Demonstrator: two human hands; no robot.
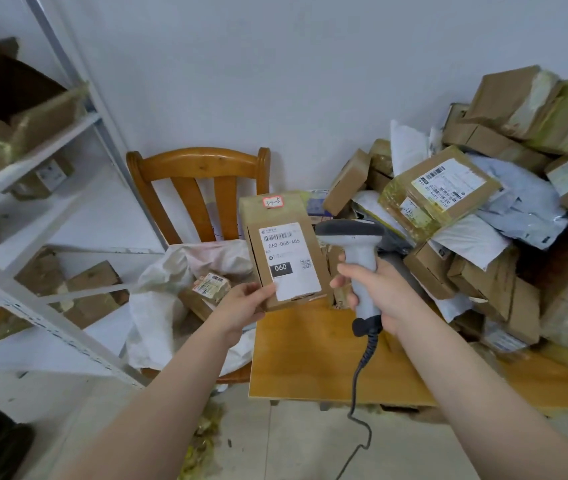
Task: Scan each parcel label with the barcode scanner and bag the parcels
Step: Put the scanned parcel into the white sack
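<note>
L hand (247,301) grips the parcel (284,251) at its lower-left corner, held upright above the tabletop (310,358) edge, label (289,259) facing camera. R hand (379,289) is closed round the scanner (358,258) handle, head just right of the parcel. White bag (178,271) w/ one small box (211,287) inside lies on the chair (199,168). Parcel pile (483,220) at right.

Left hand (244,301) holding labelled parcel (284,251), right hand (377,289) gripping barcode scanner (355,244), apparently unaimed

Brown cardboard parcel (284,251) held upright, white label (289,259) reading "060" facing camera. Grey barcode scanner (358,258) upright beside it, coiled cable hanging.
</note>
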